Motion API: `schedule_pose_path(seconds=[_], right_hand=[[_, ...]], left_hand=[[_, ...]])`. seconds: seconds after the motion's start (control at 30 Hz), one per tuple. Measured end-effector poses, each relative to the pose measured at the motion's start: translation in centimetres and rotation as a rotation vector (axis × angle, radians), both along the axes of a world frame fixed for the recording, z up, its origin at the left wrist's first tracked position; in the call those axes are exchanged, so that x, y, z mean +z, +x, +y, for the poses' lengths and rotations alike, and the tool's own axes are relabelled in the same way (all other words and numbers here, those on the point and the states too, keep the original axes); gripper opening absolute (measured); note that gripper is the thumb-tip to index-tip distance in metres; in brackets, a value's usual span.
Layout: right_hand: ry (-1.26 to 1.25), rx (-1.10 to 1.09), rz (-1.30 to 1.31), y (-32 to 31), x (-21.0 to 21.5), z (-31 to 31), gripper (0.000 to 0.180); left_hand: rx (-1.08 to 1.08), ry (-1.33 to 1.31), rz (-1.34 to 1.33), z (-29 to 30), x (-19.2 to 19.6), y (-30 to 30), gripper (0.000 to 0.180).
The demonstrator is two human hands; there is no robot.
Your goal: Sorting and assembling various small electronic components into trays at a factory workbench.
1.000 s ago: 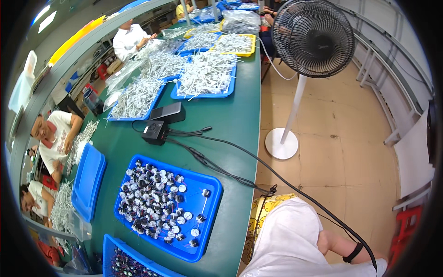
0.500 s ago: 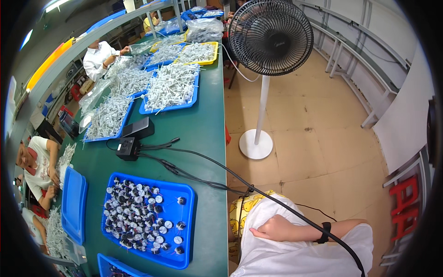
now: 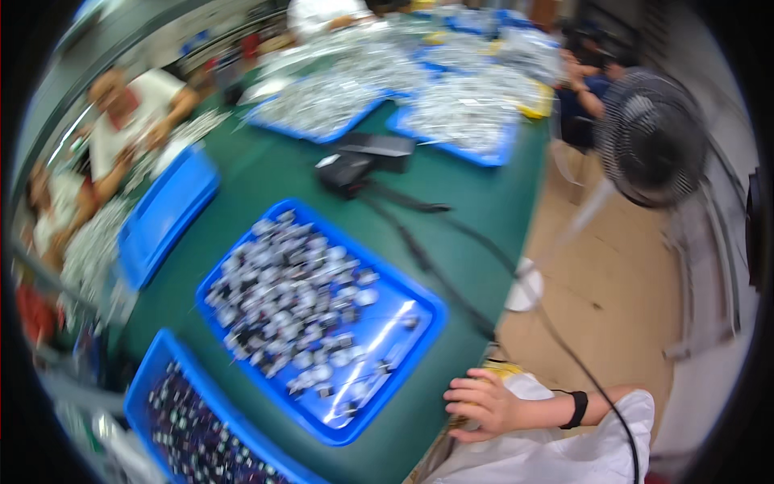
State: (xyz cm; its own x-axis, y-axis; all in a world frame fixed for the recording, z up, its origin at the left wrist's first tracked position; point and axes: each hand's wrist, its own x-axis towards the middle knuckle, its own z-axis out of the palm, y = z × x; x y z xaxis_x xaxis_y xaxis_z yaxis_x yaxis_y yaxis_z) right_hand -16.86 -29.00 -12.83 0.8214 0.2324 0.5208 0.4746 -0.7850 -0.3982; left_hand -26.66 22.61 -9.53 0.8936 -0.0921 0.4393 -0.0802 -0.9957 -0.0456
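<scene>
My right hand [image 3: 484, 405], with a black band [image 3: 575, 410] round its wrist, is palm down beside the edge of the green table [image 3: 463, 250]. Its fingers are spread, and I see nothing in them; whether it touches the edge I cannot tell. Nearest to it on the table is a blue tray [image 3: 431, 310] holding many small parts [image 3: 294, 294] with pale round tops and dark bodies, packed toward its left side. A second blue tray [image 3: 165, 347], lower left, holds small dark parts [image 3: 201, 440]. My left hand is out of the picture. Motion blurs the view.
A black box [image 3: 345, 171] with cables stands behind the near tray; a black cable [image 3: 556, 327] crosses toward me. Farther back are trays of white stick-like parts [image 3: 468, 109]. A fan [image 3: 651, 137] stands right. Two people [image 3: 129, 121] work left, near an upright-leaning blue tray [image 3: 165, 214].
My view has swung left, so the trays and fan appear farther right. My right hand has left my white shirt for the table edge, and its fingers have spread.
</scene>
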Motion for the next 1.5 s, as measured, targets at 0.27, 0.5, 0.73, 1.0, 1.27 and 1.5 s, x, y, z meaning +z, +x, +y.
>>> schedule_pose_path(seconds=[0.27, 0.5, 0.73, 1.0, 1.27, 1.5], right_hand=[[-0.507, 0.285, -0.263, 1.6, -2.7, -3.3, 0.039], [-0.562, 0.402, -0.377, 4.1, -3.8, -3.3, 0.038], [-0.41, 0.369, -0.426, 5.8, -8.3, 0.2, 0.037], [-0.293, 0.234, -0.441, 4.8, -9.3, 2.1, 0.037], [-0.31, 0.117, -0.469, 2.5, -2.3, 0.3, 0.035], [-0.234, 0.083, -0.443, 3.1, 0.7, 2.6, 0.018]], left_hand=[[0.326, -0.076, -0.025, 4.1, -5.1, -3.4, 0.068], [0.436, -0.024, -0.142, 4.1, -4.8, -2.4, 0.089], [0.427, -0.01, -0.183, 3.9, -4.5, -2.3, 0.089], [0.406, -0.041, -0.23, 4.7, -5.2, -2.7, 0.073], [0.399, -1.261, -0.667, 1.3, -0.7, -2.8, 0.067], [-0.143, -1.781, -1.301, 0.5, 7.0, -3.4, 0.085]])
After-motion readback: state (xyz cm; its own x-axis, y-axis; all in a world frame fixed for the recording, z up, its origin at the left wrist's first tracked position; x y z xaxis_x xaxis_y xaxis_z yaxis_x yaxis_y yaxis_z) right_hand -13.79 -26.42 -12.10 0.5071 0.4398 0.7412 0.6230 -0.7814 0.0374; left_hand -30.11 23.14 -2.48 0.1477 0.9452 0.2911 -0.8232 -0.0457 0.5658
